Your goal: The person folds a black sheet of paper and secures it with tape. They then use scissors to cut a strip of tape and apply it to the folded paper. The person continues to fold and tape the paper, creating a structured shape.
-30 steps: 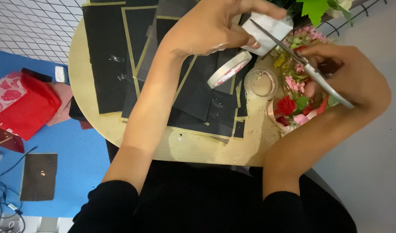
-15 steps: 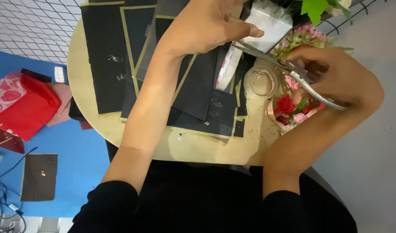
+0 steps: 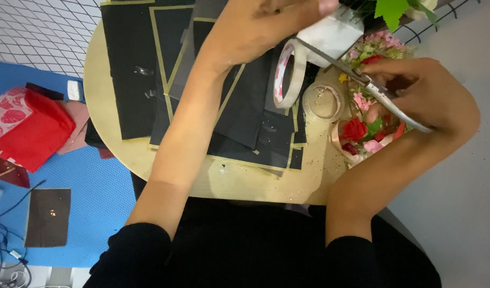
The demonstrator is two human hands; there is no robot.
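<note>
My left hand [image 3: 266,26] reaches over the round wooden table [image 3: 239,184] and holds a white box-like object [image 3: 330,34] at the top. A roll of tape [image 3: 288,72] hangs just below it, standing on edge. My right hand [image 3: 426,93] grips silver scissors [image 3: 357,74], whose blades point left toward the white object and the tape roll. Black paper sheets with gold edges [image 3: 149,69] cover most of the table under my left arm.
A small clear round lid [image 3: 324,101] lies by a bunch of red and pink artificial flowers [image 3: 365,128]. A red patterned box [image 3: 29,128] and a dark square sheet [image 3: 47,216] lie on the blue mat [image 3: 95,202] at left. Wire mesh [image 3: 42,32] stands behind.
The tape roll has tipped up on edge and risen toward my left hand. The scissors have swung left, blades closer to the white object.
</note>
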